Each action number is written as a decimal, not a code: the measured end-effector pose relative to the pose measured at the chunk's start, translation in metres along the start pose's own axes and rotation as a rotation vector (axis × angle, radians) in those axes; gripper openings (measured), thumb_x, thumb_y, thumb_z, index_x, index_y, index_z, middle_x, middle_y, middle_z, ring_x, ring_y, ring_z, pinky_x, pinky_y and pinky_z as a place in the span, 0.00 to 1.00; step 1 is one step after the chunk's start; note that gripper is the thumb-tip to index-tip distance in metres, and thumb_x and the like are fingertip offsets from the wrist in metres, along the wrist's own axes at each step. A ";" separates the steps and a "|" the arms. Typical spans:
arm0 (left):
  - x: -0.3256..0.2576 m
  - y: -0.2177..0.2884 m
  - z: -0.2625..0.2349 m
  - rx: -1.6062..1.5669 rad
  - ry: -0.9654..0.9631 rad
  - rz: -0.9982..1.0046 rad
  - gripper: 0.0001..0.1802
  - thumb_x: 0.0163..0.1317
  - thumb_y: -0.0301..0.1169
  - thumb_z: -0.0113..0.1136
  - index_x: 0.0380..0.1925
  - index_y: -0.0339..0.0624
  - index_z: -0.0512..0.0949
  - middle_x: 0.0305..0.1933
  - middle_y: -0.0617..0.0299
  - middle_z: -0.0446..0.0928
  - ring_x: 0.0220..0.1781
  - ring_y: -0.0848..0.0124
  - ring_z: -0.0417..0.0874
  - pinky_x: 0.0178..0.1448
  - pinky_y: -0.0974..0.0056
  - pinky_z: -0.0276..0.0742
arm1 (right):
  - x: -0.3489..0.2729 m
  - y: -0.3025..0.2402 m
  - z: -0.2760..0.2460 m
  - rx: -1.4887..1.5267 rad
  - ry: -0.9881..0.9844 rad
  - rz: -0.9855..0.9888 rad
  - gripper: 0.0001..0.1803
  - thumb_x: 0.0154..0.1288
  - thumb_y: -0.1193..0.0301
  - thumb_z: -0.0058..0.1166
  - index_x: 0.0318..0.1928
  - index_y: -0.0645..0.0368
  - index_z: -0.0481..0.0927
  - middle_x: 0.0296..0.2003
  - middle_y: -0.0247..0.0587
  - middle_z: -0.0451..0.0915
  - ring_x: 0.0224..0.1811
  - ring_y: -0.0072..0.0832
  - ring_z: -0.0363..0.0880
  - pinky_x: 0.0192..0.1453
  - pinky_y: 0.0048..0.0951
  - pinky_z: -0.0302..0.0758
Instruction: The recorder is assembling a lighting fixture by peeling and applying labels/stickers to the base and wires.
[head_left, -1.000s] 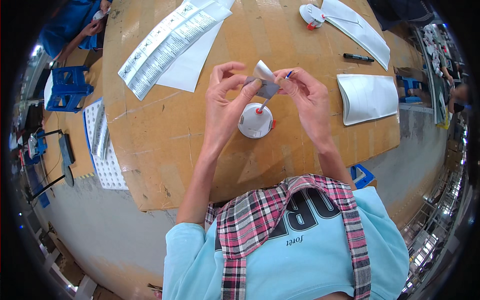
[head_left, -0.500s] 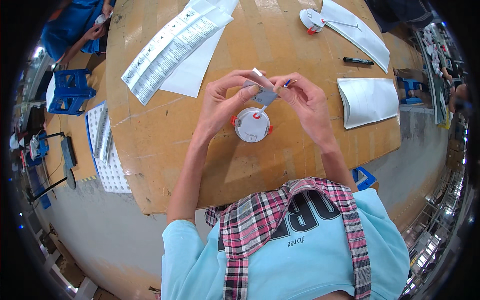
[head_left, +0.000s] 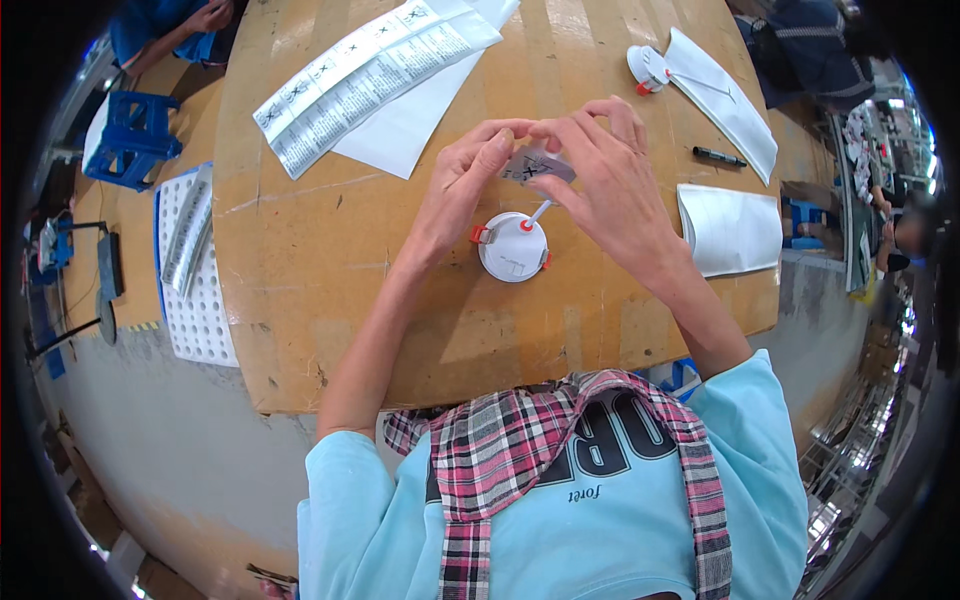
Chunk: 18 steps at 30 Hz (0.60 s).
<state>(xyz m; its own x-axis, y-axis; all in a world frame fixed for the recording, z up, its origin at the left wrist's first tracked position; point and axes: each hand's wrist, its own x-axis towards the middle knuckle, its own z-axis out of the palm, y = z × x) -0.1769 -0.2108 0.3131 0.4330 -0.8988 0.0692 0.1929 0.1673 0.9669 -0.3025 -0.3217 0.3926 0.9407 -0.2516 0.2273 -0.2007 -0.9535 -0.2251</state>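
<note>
Bright, even overhead light, soft short shadows under the hands [head_left: 540,190] on the bench [head_left: 330,290], mild glare on white paper sheets [head_left: 735,230], strong fisheye bending at edges, black vignette corners, rim areas smeared, centre sharp

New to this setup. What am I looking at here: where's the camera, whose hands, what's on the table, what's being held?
There is no robot here. A person works with bare hands, and the picture comes from a wide fisheye camera worn on their head, looking down. That is why the table edges bend and the person's own light blue shirt and forearms fill the bottom.

The left hand and right hand meet above a wooden table. Together they pinch a small grey label-like piece. Just below it a round white disc with red clips lies on the table, with a thin white stalk running up toward the hands.

Also on the table: long printed sheets at upper left, white pouches at right, a black pen, and a second white disc at the far edge.
</note>
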 end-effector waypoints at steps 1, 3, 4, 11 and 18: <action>0.000 0.001 0.000 0.055 0.023 0.008 0.29 0.72 0.47 0.41 0.38 0.27 0.79 0.53 0.58 0.76 0.52 0.71 0.75 0.57 0.65 0.69 | 0.001 0.002 0.003 -0.003 -0.008 -0.016 0.20 0.49 0.72 0.64 0.45 0.58 0.76 0.40 0.42 0.77 0.52 0.40 0.66 0.60 0.41 0.62; -0.001 0.003 -0.001 0.175 0.052 0.067 0.28 0.71 0.46 0.43 0.39 0.28 0.79 0.52 0.57 0.76 0.52 0.71 0.74 0.56 0.64 0.69 | 0.002 0.004 0.007 0.114 -0.032 0.064 0.16 0.51 0.74 0.63 0.42 0.59 0.77 0.35 0.40 0.78 0.48 0.38 0.69 0.59 0.40 0.63; -0.002 0.003 -0.001 0.303 0.066 0.119 0.27 0.71 0.46 0.44 0.39 0.28 0.79 0.52 0.56 0.76 0.52 0.70 0.74 0.55 0.63 0.69 | 0.003 0.005 0.007 0.112 -0.042 0.053 0.16 0.51 0.74 0.63 0.42 0.59 0.77 0.35 0.40 0.78 0.48 0.38 0.69 0.59 0.40 0.63; 0.002 -0.002 -0.001 0.746 0.179 0.361 0.23 0.70 0.44 0.47 0.41 0.34 0.81 0.50 0.52 0.77 0.50 0.68 0.76 0.51 0.64 0.71 | 0.006 0.007 0.009 0.248 -0.027 0.141 0.13 0.52 0.75 0.61 0.40 0.60 0.78 0.30 0.38 0.78 0.42 0.36 0.72 0.53 0.39 0.67; 0.016 -0.014 -0.012 0.092 0.004 -0.075 0.25 0.72 0.44 0.41 0.52 0.33 0.75 0.47 0.54 0.80 0.50 0.69 0.78 0.55 0.64 0.73 | -0.004 0.009 0.004 0.226 0.021 -0.015 0.06 0.52 0.76 0.62 0.32 0.59 0.79 0.29 0.37 0.76 0.40 0.36 0.73 0.56 0.41 0.68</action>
<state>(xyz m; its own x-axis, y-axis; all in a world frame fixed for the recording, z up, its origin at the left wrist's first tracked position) -0.1623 -0.2229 0.2976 0.4241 -0.9056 -0.0046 0.1430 0.0619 0.9878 -0.3069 -0.3285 0.3858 0.9366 -0.2438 0.2517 -0.1185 -0.8964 -0.4272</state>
